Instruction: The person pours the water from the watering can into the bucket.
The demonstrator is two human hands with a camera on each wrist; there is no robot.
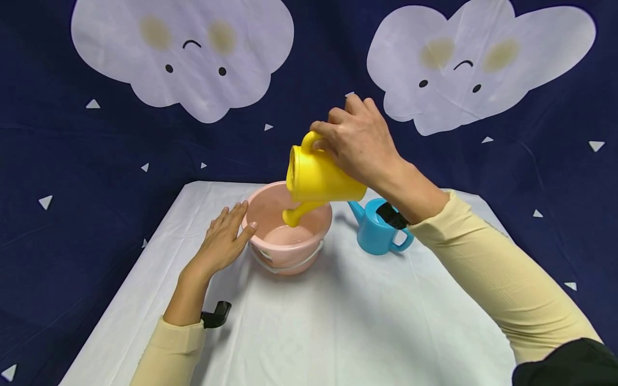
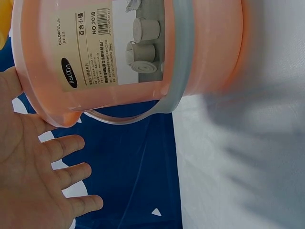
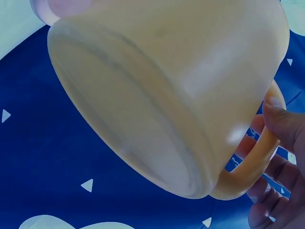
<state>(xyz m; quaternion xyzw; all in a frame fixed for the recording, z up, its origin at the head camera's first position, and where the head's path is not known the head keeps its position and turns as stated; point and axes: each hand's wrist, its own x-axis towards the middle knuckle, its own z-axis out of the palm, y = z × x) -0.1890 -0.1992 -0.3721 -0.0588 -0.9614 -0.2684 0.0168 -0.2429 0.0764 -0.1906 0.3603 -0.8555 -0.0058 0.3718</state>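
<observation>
My right hand (image 1: 359,140) grips the handle of a yellow watering can (image 1: 323,177), tipped on its side above a pink bucket (image 1: 285,256). Its spout (image 1: 295,214) points down over the bucket's opening. In the right wrist view the can's base (image 3: 128,114) faces the camera, and the thumb and fingers wrap the handle (image 3: 252,167). My left hand (image 1: 223,238) touches the bucket's left rim with straight fingers. The left wrist view shows that palm (image 2: 28,171) beside the rim, near a printed label (image 2: 86,47) and the pale bail handle (image 2: 183,57). A little liquid glistens on the bucket floor.
A blue watering can (image 1: 379,230) stands on the white-covered table (image 1: 309,332) right of the bucket, partly behind my right wrist. Behind the table hangs a dark blue cloth (image 1: 328,43) with clouds and small white triangles. A black object (image 1: 565,367) shows at the lower right.
</observation>
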